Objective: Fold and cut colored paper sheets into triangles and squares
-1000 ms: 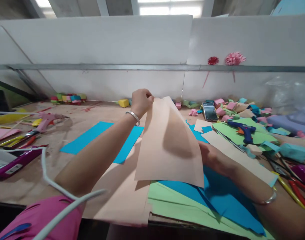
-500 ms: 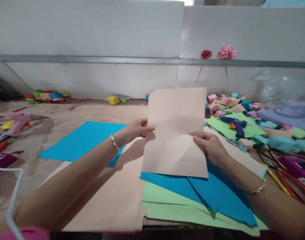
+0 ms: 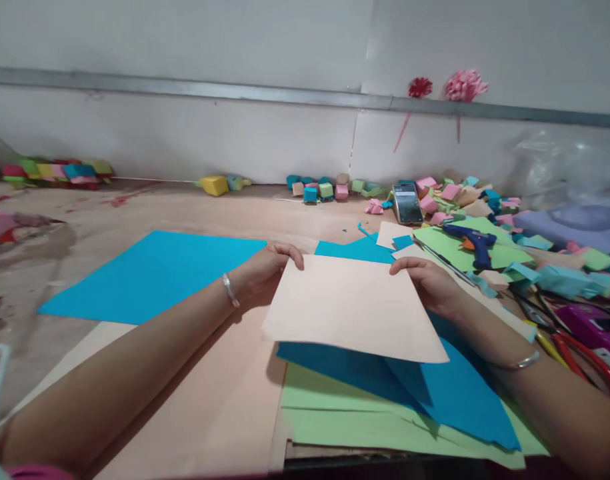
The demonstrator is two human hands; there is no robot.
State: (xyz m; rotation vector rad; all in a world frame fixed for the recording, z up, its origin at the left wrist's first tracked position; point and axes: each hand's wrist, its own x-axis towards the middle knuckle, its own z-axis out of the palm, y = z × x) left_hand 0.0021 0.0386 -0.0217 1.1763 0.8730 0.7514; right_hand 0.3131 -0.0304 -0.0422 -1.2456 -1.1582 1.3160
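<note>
Workbench: a worn wooden craft table (image 3: 185, 213) against a white panelled wall, strewn with coloured paper.
Near edge: green sheets (image 3: 345, 413) and blue sheets (image 3: 435, 393) fanned in a loose stack. Just beside them, a large peach sheet (image 3: 225, 400) lies under the left forearm.
In hand: a peach sheet (image 3: 349, 310), held nearly level just above the stack.
Left hand (image 3: 262, 273): fingers curled over the sheet's far left corner, pinching it.
Right hand (image 3: 425, 287): fingers closed on the far right corner in the same way.
State of work: the held sheet looks flat, with no fold, cut or glue visible. It is not yet laid down.
Left of the hands: one blue sheet (image 3: 149, 273) flat on the table.
Right side: a blue glue gun (image 3: 472, 241) on green paper, with scissors (image 3: 579, 350) nearer the edge.
Farther back: a phone (image 3: 407, 203) and a row of small paper cubes (image 3: 325, 190).
Wall: two paper flowers (image 3: 465, 85) on the metal rail.
</note>
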